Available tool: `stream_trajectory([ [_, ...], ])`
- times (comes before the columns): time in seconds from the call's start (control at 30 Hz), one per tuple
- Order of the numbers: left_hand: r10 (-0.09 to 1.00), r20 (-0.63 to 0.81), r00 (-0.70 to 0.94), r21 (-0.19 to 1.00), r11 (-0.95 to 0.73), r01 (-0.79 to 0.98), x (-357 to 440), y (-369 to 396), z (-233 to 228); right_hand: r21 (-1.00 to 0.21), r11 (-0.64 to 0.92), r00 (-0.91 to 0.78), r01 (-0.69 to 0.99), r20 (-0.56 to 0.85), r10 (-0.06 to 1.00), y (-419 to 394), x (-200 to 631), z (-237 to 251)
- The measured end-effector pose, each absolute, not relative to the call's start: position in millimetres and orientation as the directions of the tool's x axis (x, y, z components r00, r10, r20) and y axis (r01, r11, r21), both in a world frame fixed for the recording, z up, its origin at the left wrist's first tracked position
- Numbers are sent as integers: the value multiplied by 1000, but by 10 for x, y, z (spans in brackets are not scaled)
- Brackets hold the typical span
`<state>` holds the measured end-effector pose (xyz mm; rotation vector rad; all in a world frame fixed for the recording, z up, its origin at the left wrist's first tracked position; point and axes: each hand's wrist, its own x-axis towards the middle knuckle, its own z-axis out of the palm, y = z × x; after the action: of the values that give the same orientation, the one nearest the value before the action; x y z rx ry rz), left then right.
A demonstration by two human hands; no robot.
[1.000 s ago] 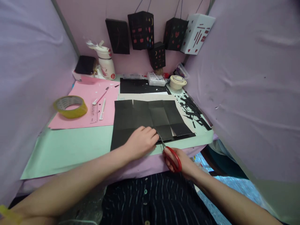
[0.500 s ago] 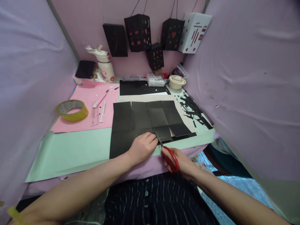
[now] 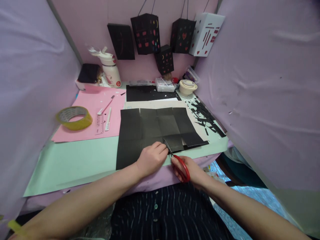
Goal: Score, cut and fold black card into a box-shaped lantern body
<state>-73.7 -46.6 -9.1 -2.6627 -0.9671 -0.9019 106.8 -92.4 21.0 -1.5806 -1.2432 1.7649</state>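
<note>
A large sheet of black paper with fold creases lies at the table's front, and slits run into its near edge. My left hand is closed on that near edge, its fingers pinching the paper just left of the scissors. Red-handled scissors sit in my right hand, with fingers wrapped through the loops. Their blades point away from me over the paper, along a fold beside my left fingertips. A flap next to the blades is partly separated by a gap from the panel on its right.
Black paper scraps litter the table's right side. On the left, a roll of yellow tape, a craft knife, a white pen and a small ruler lie on pink paper. Several paper lanterns hang behind.
The camera view shifts slightly. Both hands, the scissors and the black paper keep nearly the same positions relative to one another.
</note>
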Motion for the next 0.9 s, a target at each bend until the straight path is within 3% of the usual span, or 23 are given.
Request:
stream_trajectory([
  [0.43, 521, 615, 592, 68, -783, 618, -726, -475, -62, -841, -510, -262, 180, -540, 800, -873, 1105, 163],
  [0.9, 522, 604, 602, 71, -788, 611, -734, -479, -77, -840, -482, -245, 249, -537, 807, -843, 1130, 158],
])
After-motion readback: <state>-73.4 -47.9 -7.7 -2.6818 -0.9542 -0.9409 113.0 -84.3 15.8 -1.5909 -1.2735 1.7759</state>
